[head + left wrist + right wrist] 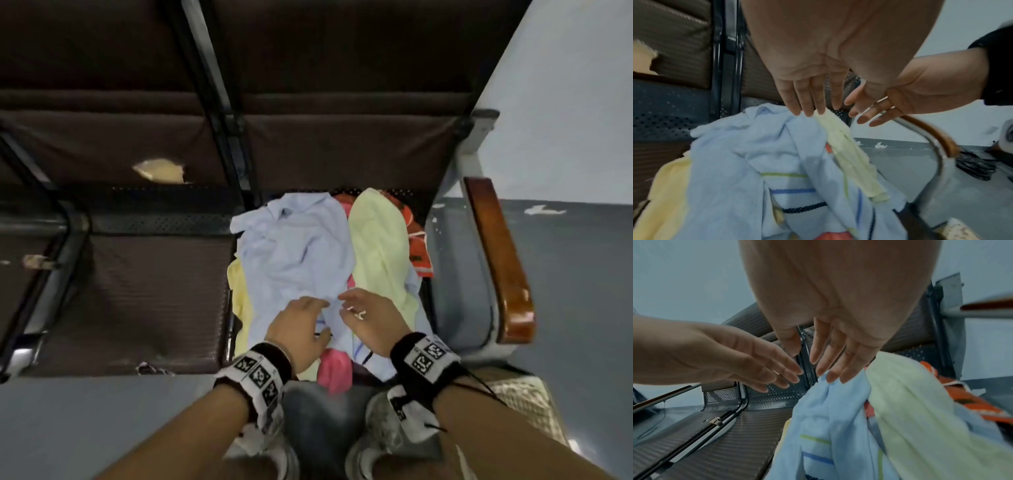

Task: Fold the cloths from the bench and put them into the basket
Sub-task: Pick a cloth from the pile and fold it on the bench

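Crumpled terry cloths, a pale blue striped towel (301,250) topmost, lie unfolded in a heap on the dark perforated metal bench (154,294), both hands (298,329) (371,320) hovering flat with straight, slightly spread fingers at its near edge, no basket identifiable, so folding looks barely begun.

Left of the cloth pile (301,260) the bare seat of the tabletop (144,301) lies open to a hand, while the wooden armrest (500,260) walls the pile's right side and the backrest (342,150) its rear.
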`<state>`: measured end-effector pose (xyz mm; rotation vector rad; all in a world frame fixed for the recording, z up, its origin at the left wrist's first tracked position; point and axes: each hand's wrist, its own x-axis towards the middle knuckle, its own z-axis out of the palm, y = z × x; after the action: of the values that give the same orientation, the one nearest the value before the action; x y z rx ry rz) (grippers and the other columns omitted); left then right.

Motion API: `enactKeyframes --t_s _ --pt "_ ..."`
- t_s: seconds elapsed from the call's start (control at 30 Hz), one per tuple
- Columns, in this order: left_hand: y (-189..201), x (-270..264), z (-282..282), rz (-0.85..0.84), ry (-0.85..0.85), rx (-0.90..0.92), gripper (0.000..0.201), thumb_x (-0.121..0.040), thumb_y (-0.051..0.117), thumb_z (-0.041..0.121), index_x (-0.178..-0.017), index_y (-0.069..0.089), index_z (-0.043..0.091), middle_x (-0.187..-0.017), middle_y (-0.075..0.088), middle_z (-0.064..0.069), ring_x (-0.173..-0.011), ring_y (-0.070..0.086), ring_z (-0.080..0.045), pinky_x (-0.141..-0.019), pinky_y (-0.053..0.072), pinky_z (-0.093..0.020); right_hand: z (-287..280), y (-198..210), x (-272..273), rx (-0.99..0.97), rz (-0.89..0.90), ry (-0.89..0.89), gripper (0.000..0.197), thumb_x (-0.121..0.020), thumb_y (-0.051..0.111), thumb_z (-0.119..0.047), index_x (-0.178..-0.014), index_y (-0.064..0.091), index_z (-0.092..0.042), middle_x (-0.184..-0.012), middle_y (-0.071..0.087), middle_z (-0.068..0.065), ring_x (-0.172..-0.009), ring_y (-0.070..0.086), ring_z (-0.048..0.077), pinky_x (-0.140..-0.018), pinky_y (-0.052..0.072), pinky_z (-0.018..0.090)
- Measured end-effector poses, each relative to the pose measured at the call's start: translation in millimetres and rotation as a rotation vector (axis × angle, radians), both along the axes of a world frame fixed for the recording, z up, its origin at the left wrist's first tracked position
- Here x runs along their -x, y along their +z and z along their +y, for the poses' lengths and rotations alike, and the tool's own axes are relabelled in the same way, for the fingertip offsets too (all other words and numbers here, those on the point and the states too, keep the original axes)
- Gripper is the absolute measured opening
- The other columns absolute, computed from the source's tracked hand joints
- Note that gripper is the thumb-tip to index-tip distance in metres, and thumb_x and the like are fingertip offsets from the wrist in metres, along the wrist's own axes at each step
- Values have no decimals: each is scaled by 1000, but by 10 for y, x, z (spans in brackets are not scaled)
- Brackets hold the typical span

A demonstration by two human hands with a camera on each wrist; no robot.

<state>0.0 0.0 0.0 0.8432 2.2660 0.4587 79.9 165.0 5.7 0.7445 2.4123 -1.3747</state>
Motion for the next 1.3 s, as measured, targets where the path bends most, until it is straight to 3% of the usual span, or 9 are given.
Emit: enactKeyframes --t_s 0.17,0.27,0.47,0.63,0.77,0.9,1.03,1.13,1.3 --pt "-1364 345 88 208 68 0 85 -88 61 40 -158 15 24 -163 18 -13 -149 20 -31 -115 32 -46 112 -1208 210 -93 87 3 38 -93 65 -19 -131 60 -16 -119 64 1 -103 60 14 -97 48 30" --pt "-1998 455 147 291 103 -67 82 -88 58 52 -156 23 22 -158 30 -14 -143 31 -32 -113 32 -46 138 -1779 325 -140 162 6 42 -90 67 -16 -131 59 -14 -114 65 3 -98 63 16 -96 50 34" --pt "-2504 634 288 681 135 -356 32 -93 56 51 -101 59 21 -90 57 -4 -83 56 -31 -72 39 -39 278 -2426 560 -273 374 -84 28 -84 72 -30 -102 51 -25 -74 62 -7 -69 62 7 -72 49 26" --pt "-2370 580 317 735 130 -574 28 -101 48 30 -75 54 20 -74 58 -3 -75 61 -30 -71 44 -40 313 -2425 542 -242 430 -121 46 -86 65 -33 -124 39 -32 -65 65 -4 -62 62 7 -62 47 25" --pt "-2034 303 314 557 183 -759 30 -105 41 21 -78 46 11 -67 47 1 -64 49 -25 -64 42 -42 283 -2181 340 -138 459 85 60 -94 47 -7 -146 39 -37 -84 66 3 -75 61 17 -78 52 35" --pt "-1674 36 326 287 259 -964 33 -106 39 20 -74 35 15 -62 33 7 -58 34 -10 -60 34 -36 244 -1931 189 -258 570 237 37 -84 51 9 -97 69 -21 -80 68 13 -74 62 27 -73 51 47" --pt "-1351 -114 236 215 285 -848 43 -94 55 51 -71 41 17 -57 43 7 -57 40 -12 -62 38 -37 297 -1680 18 -371 682 -15 16 -92 52 -1 -85 64 -8 -89 63 13 -89 57 25 -85 48 46" --pt "-1218 -249 101 298 243 -652 62 -68 63 77 -104 51 28 -83 62 6 -76 60 -14 -74 51 -39 231 -1458 -134 -338 785 -60 23 -92 49 -16 -69 45 -14 -66 49 5 -65 44 16 -66 38 44" --pt "-1068 -552 98 287 52 -664 37 -79 75 42 -112 61 33 -105 68 8 -96 65 -10 -87 53 -38 -3 -1070 -361 -351 887 120 15 -81 58 -27 -77 45 -20 -63 51 -3 -60 45 13 -60 38 34"
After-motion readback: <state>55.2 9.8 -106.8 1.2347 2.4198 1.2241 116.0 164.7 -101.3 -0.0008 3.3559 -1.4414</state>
